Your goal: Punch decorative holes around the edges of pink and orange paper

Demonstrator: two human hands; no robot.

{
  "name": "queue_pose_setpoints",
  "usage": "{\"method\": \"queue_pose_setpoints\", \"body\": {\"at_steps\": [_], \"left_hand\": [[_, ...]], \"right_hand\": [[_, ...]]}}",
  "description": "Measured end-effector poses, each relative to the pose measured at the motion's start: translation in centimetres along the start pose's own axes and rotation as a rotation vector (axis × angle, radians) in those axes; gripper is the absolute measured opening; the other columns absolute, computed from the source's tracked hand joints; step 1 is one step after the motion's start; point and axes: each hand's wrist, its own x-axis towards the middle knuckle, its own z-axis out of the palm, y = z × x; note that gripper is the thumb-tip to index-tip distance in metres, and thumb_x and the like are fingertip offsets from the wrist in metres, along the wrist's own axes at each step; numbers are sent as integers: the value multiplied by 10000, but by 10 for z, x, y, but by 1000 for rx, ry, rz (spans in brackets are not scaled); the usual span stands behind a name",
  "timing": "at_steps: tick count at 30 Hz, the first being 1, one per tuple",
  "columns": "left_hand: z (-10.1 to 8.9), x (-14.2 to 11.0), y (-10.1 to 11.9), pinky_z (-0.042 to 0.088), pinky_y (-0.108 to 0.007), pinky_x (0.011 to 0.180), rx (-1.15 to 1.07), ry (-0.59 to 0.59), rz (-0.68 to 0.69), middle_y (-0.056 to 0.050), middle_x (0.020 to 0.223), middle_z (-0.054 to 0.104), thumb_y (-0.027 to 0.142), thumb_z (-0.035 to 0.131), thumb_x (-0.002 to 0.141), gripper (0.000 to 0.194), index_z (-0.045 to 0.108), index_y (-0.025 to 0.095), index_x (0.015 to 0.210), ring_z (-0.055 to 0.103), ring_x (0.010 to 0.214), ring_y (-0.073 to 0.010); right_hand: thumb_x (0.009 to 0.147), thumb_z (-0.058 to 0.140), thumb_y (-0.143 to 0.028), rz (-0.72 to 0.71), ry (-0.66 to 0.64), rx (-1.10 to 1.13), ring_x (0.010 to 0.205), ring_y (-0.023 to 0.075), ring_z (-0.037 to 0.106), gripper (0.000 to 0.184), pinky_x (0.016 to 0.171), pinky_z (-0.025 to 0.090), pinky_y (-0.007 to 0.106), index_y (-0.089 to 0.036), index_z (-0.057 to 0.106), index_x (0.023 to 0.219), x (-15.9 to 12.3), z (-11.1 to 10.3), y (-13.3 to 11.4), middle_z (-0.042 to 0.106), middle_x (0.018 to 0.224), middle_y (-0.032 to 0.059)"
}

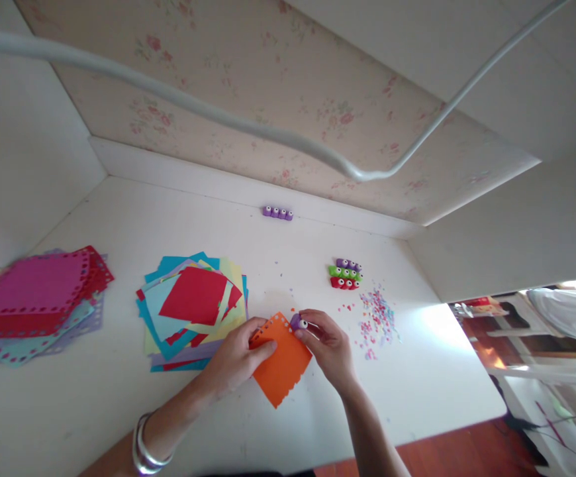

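Note:
My left hand (pixel 241 354) grips an orange sheet of paper (pixel 281 364) by its upper left edge, thumb on top. Small punched holes run along that sheet's top edge, and its lower right edge looks scalloped. In my right hand (pixel 330 344) is a small purple craft punch (pixel 296 323) with a white and black top, pinched between thumb and fingers. The punch sits on the sheet's upper right edge, at the end of the row of holes. My fingers partly hide both the punch and the paper's corner.
Left of my hands lies a pile of coloured paper (pixel 198 295); farther left is a stack of hole-edged sheets (pixel 34 281). Several purple punches (pixel 278 212) line the back wall. Rows of purple, green and red punches (pixel 346 273) stand right, beside scattered confetti (pixel 377 315). A white cable (pixel 208 116) crosses above.

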Motion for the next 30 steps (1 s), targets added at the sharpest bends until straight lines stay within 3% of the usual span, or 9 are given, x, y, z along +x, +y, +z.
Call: {"method": "queue_pose_setpoints", "body": {"at_steps": [9, 15, 20, 30], "left_hand": [[0, 1, -4, 511, -301, 775, 81, 39, 63, -43, 985, 716, 301, 589, 845, 220, 630, 182, 1025, 669, 896, -224], [0, 2, -9, 489, -336, 909, 279, 160, 130, -86, 1117, 703, 297, 585, 856, 265, 615, 188, 1096, 656, 1036, -246], [2, 1, -14, 479, -361, 965, 384, 182, 153, -103, 1159, 699, 325, 572, 874, 302, 592, 188, 1142, 648, 1089, -257], [7, 1, -27, 505, -402, 970, 560, 223, 246, -123, 1220, 681, 311, 514, 927, 333, 540, 195, 1238, 653, 1125, -268]], "right_hand": [[804, 764, -281, -46, -19, -127, 1017, 227, 658, 143, 905, 569, 393, -262, 742, 944, 0, 1, -2, 687, 1082, 71], [819, 750, -277, -104, -14, -248, 1001, 232, 668, 123, 905, 559, 398, -260, 753, 941, 0, 1, -4, 704, 1071, 75], [828, 740, -265, -155, -62, -279, 1003, 227, 673, 130, 909, 553, 384, -284, 759, 955, 1, -1, -4, 713, 1074, 63], [843, 722, -283, -94, -53, -276, 1015, 232, 666, 138, 917, 562, 398, -283, 748, 979, -5, 7, 2, 697, 1094, 67]]}}
